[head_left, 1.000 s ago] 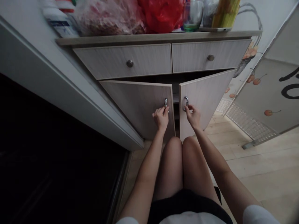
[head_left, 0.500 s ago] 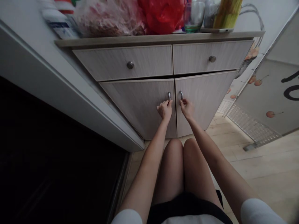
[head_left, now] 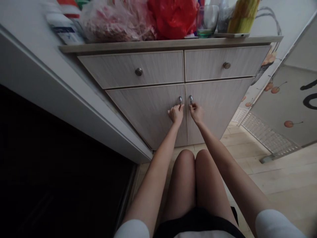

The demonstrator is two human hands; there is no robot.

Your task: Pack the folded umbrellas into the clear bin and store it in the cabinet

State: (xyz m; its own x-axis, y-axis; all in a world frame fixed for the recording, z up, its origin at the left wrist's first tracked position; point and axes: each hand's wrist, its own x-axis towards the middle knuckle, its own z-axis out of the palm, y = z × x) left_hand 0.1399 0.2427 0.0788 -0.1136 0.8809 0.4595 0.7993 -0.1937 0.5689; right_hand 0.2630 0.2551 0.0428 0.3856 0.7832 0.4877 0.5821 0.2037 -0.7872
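Observation:
A pale wood cabinet stands in front of me with both lower doors closed. My left hand (head_left: 176, 114) pinches the metal ring handle (head_left: 180, 100) of the left cabinet door (head_left: 146, 109). My right hand (head_left: 196, 112) pinches the matching ring handle (head_left: 191, 99) of the right cabinet door (head_left: 218, 105). Above the doors are two closed drawers, the left drawer (head_left: 133, 70) and the right drawer (head_left: 223, 62), each with a round knob. My bare knees (head_left: 194, 158) are just below my hands.
On the cabinet top (head_left: 170, 43) sit a red plastic bag (head_left: 173, 16), a clear bag of food (head_left: 116, 19), a glass (head_left: 206, 18) and a white bottle (head_left: 63, 24). A dark opening (head_left: 49, 172) lies left. A cherry-print panel (head_left: 287, 102) leans at right over wood flooring (head_left: 282, 185).
Both lower doors swung from ajar to fully closed. My hands stayed on the ring handles and moved forward and together with them.

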